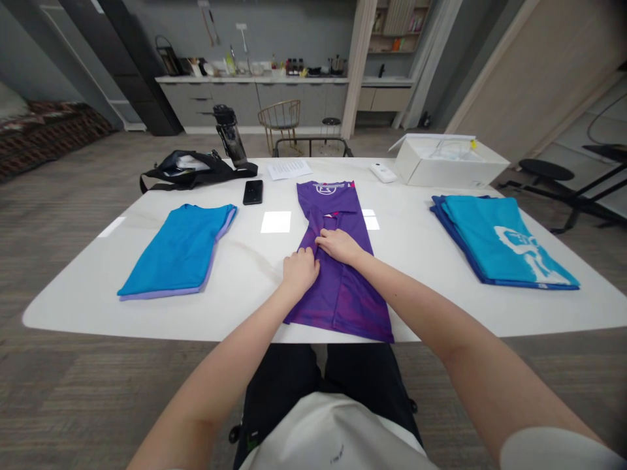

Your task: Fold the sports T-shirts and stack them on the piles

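A purple T-shirt [360, 294] lies on the white table in front of me, its sides folded inward into a long strip. Its collar, with a white round logo, points away from me, and the hem reaches the table's near edge. My left hand [301, 269] grips the shirt's left folded edge with curled fingers. Just above and to the right, my right hand [337, 245] pinches the cloth near the sleeve. Blue folded shirts [179, 251] rest to the left, with a lilac layer underneath. On the right is a stack of folded shirts [499, 238], turquoise with a white print over dark blue.
Along the table's [431, 313] far side are a black bag [189, 170], a dark bottle [230, 136], a phone [253, 192], a paper sheet [289, 170], a small white device [383, 172] and a white box [448, 163]. A chair [280, 119] and kitchen counter [255, 79] stand beyond.
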`<state>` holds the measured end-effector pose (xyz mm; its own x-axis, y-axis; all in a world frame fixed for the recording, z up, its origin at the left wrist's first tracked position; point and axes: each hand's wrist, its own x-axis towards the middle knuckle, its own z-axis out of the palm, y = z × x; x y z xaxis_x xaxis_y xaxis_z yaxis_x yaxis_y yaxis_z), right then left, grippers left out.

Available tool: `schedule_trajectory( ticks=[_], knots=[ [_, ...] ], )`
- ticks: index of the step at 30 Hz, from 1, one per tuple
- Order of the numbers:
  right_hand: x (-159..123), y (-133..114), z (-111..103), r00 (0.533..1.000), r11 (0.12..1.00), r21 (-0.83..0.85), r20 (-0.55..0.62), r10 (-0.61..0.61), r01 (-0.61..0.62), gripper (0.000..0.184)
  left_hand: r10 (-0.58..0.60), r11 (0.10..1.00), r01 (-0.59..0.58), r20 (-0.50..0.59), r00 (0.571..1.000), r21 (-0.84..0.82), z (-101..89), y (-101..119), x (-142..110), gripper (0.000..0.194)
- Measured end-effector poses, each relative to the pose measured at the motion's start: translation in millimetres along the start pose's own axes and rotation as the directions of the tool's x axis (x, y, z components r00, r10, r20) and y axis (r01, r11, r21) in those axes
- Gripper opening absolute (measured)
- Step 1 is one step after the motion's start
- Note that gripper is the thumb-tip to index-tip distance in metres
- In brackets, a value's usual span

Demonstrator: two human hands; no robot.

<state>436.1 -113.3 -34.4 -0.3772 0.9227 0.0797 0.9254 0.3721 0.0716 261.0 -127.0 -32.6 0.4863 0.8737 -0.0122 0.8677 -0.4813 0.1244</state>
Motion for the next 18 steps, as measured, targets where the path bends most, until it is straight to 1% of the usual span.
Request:
schedule_trajectory(
  ticks=[2,4,6,8,9,11,13,14,15,16,18],
  knots=[
    [0,-1,-2,1.000,1.000,-0.001,-0.008,-0.001,0.001,0.025,0.009,1.000,-0.009,0.034,0.999,0.023,0.1,-4,-4,0.030],
    [-2,-2,-5,1.000,1.000,0.010,-0.026,0.013,-0.013,0.026,0.021,1.000,-0.021,0.029,0.999,0.006,-2.8,-7,-7,0.030],
    [-5,-1,-10,0.998,0.999,0.036,-0.051,0.034,-0.032,0.026,0.021,0.997,-0.021,0.001,1.000,-0.075,-8.9,-10,-8,0.030],
    [-10,1,-16,0.994,0.996,0.068,-0.082,0.067,-0.061,0.027,0.008,0.972,-0.015,-0.031,0.999,-0.235,-16.2,-9,-7,0.030],
    [-13,3,-18,0.991,0.993,0.083,-0.096,0.093,-0.085,0.027,0.007,0.942,-0.020,-0.041,0.999,-0.336,-19.1,-7,-6,0.029],
    [-18,6,-20,0.982,0.983,0.106,-0.106,0.160,-0.148,0.029,0.020,0.847,-0.042,-0.047,0.999,-0.531,-21.7,-3,-4,0.029],
    [-24,10,-20,0.976,0.973,0.113,-0.063,0.209,-0.201,0.030,0.064,0.753,-0.073,-0.037,0.997,-0.654,-19.6,1,-7,0.027],
    [-28,11,-19,0.975,0.970,0.114,-0.027,0.221,-0.217,0.029,0.095,0.732,-0.093,-0.035,0.995,-0.675,-17.3,1,-10,0.026],
    [-32,11,-18,0.974,0.967,0.116,0.010,0.227,-0.226,0.028,0.130,0.735,-0.122,-0.039,0.991,-0.667,-14.9,0,-16,0.023],
    [-37,11,-17,0.972,0.965,0.121,0.037,0.230,-0.233,0.028,0.167,0.758,-0.161,-0.050,0.985,-0.632,-12.6,-2,-24,0.021],
    [-49,7,-15,0.969,0.959,0.145,0.046,0.241,-0.246,0.028,0.257,0.821,-0.261,-0.080,0.963,-0.508,-10.6,-10,-45,0.016]
  ],
)
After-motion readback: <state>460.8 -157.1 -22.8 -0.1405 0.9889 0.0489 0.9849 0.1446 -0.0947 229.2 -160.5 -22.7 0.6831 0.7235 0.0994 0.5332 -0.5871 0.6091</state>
